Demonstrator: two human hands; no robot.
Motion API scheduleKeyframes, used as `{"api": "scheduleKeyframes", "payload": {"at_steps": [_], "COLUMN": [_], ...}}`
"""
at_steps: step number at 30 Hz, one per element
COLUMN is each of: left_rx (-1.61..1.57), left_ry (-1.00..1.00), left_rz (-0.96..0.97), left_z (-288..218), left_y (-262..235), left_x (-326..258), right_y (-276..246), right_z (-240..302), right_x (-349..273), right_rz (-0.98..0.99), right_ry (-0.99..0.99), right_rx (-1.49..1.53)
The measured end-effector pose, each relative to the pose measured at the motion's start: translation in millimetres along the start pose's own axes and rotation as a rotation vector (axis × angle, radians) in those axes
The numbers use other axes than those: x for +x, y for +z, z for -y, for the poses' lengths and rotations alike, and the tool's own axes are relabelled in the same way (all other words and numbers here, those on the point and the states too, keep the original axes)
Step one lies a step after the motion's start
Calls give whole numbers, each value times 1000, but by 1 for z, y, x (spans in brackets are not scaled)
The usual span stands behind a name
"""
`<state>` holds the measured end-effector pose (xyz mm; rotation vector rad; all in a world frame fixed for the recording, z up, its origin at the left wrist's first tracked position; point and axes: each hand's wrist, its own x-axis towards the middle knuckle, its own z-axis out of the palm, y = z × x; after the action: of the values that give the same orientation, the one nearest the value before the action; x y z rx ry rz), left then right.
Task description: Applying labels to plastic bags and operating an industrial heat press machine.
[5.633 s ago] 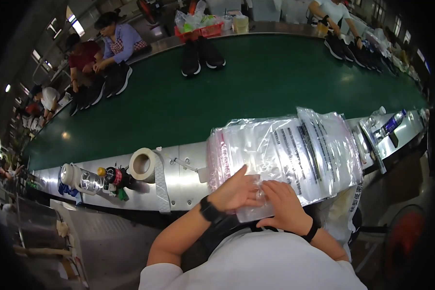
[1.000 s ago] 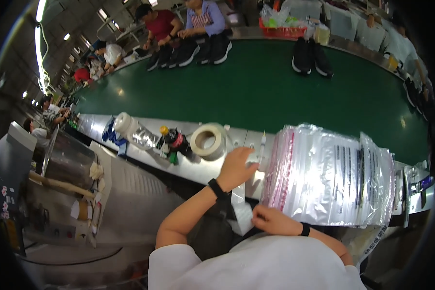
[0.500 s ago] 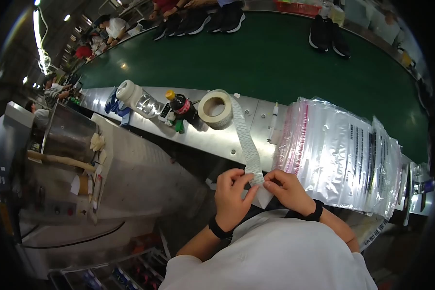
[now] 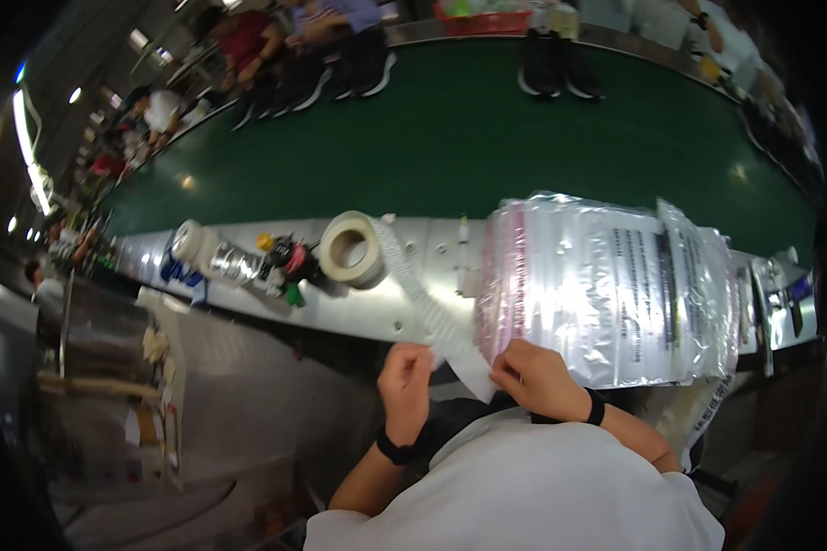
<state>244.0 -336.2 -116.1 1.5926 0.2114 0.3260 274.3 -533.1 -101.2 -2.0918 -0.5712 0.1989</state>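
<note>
The green conveyor belt (image 4: 450,147) is curving across the far side of the scene, with pairs of dark shoes (image 4: 553,66) riding on it, and along its near side a narrow metal desk (image 4: 386,308) is carrying everything else. On the right part of that desk a thick stack of clear zip bags (image 4: 606,289) is lying flat, its pink seal strip facing the desk's middle and its near edge hanging over the front edge. Left of centre a roll of white label strip (image 4: 351,248) is lying with its hollow core showing, and further toward the left end some small bottles (image 4: 280,262) and a foil-wrapped bundle (image 4: 213,259) are clustering together. Compared with half a second ago, the view is sitting closer over the desk and both hands are staying at the strip's free end, so the strip is still being worked at its tail rather than let go. The label strip (image 4: 432,317) is running in a long diagonal from the roll at the desk's back edge down past the front edge toward the person. The left hand (image 4: 404,375) is pinching the strip's end, its grip narrow on the paper; the right hand (image 4: 535,378) is closing on the same end beside the bags' near corner.
</note>
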Motion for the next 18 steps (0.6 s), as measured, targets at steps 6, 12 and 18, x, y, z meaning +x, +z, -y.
{"api": "scheduleKeyframes", "payload": {"at_steps": [6, 12, 18], "left_rx": [376, 541, 613], "left_ry": [629, 578, 187], "left_rz": [718, 888, 1132], "left_z": [-22, 13, -6], "left_y": [58, 74, 72], "left_x": [21, 26, 52], "right_y": [-36, -26, -33], "right_z": [-15, -62, -37], "right_x": [-14, -22, -16], "right_rz": [-519, -577, -602], "right_ry": [84, 139, 25], "right_rx": [-362, -684, -546]}}
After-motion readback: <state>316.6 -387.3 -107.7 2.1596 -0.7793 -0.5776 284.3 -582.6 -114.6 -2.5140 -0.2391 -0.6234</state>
